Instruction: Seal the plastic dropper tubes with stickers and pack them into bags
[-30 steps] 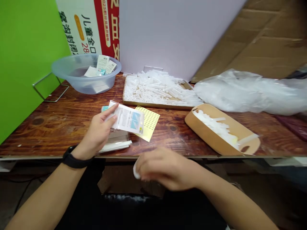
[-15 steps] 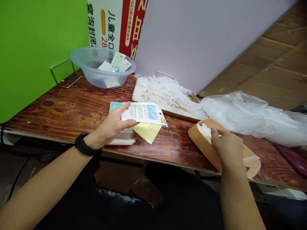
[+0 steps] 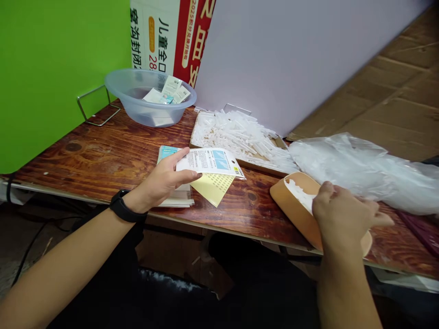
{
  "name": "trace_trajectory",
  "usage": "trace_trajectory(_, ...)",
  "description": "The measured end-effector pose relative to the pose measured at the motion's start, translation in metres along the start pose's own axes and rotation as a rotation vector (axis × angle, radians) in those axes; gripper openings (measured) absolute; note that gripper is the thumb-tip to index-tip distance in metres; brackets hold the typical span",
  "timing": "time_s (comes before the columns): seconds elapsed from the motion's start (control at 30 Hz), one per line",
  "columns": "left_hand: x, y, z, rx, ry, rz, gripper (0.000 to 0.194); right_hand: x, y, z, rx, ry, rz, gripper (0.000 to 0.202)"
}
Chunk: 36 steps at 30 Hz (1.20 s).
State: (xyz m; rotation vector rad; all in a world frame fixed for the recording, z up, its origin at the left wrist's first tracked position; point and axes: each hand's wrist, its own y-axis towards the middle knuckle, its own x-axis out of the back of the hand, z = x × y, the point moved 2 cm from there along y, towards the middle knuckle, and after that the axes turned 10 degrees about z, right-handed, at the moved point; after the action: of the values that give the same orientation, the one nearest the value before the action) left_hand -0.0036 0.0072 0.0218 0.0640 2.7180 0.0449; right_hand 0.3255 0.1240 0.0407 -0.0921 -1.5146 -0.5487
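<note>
My left hand (image 3: 168, 178), with a black band on its wrist, grips a white printed packet (image 3: 209, 161) between thumb and fingers. Beneath the packet lie a yellow sheet with rows of small dots (image 3: 214, 188) and a stack of flat packets (image 3: 176, 200) at the table's front edge. My right hand (image 3: 345, 214) is over the right part of a tan oval container (image 3: 291, 205) that holds white pieces (image 3: 300, 194). Its thumb and index finger are pressed together while other fingers stretch to the right. Whatever is between the fingertips is hidden.
A translucent blue basin (image 3: 151, 107) with packets stands at the back left, near a wire stand (image 3: 99, 122). Behind the middle, a shallow cardboard tray (image 3: 260, 168) is heaped with clear plastic pieces. A clear plastic bag (image 3: 360, 169) lies at the right.
My right hand has moved right and up over the tan container, and some of its fingers have spread. The left hand keeps its hold on the packet. The view has shifted slightly.
</note>
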Motion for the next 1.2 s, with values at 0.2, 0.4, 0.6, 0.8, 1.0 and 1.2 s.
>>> trace_trajectory(0.2, -0.005, 0.0, -0.001, 0.024, -0.084, -0.046, 0.07, -0.013, 0.012, -0.007, 0.186, 0.423, 0.037, 0.048)
trace_trajectory(0.4, -0.008, 0.0, 0.002, 0.031, -0.041, -0.047, 0.068, -0.017, 0.013, -0.004, 0.276, 0.568, -0.115, 0.05)
trace_trajectory(0.6, -0.007, 0.003, 0.015, -0.018, 0.094, -0.009, 0.076, 0.01, -0.06, 0.031, 0.65, 1.203, 0.083, 0.032)
trace_trajectory(0.8, -0.011, -0.001, 0.018, -0.146, 0.497, 0.038, 0.075, 0.005, -0.141, 0.095, 0.703, 1.454, 1.091, 0.029)
trace_trajectory(1.0, -0.018, -0.009, 0.008, -0.142, 0.575, 0.066, 0.076, 0.0, -0.14, 0.116, 0.667, 1.666, 1.052, 0.025)
trace_trajectory(1.2, -0.009, -0.009, 0.001, -0.13, 0.618, -0.008, 0.069, 0.009, -0.141, 0.123, 0.733, 1.704, 1.031, 0.017)
